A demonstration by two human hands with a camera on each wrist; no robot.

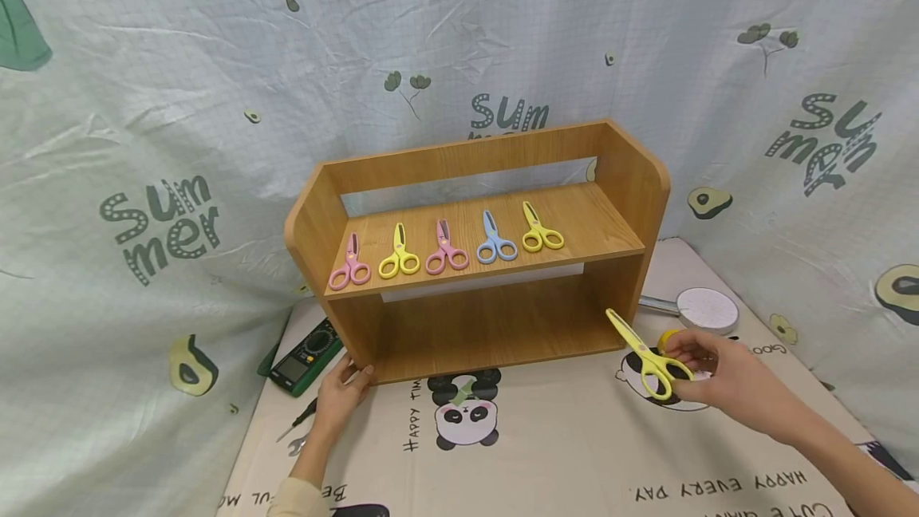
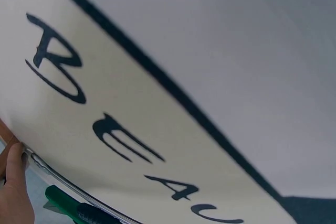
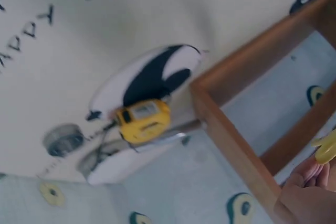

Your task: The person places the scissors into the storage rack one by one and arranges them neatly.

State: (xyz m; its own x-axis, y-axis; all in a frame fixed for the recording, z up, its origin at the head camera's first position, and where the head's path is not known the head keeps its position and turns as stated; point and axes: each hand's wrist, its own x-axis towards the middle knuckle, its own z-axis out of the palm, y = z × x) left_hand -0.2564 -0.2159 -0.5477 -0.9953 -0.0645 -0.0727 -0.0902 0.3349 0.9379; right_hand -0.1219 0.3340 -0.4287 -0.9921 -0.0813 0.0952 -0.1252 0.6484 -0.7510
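Observation:
My right hand [image 1: 725, 381] pinches yellow scissors [image 1: 649, 357] by the handle loops, blades pointing up and left, in front of the right end of a two-tier wooden shelf [image 1: 495, 321]. In the right wrist view, part of the yellow scissors [image 3: 326, 150] shows at the fingertips. My left hand [image 1: 341, 401] grips the shelf's lower left front corner. On the upper tier several scissors lie in a row, tips to the back: pink scissors [image 1: 350, 266], yellow scissors [image 1: 399, 254], pink scissors [image 1: 445, 250], blue scissors [image 1: 494, 239] and, rightmost, yellow scissors [image 1: 538, 230].
Left of the shelf lie a green multimeter [image 1: 305, 359], a screwdriver [image 1: 300, 419] and a wrench [image 1: 297, 445]. To its right are a magnifying glass [image 1: 707, 309] and a yellow tape measure [image 3: 144, 120], mostly behind my right hand in the head view. A printed curtain [image 1: 179, 86] hangs behind.

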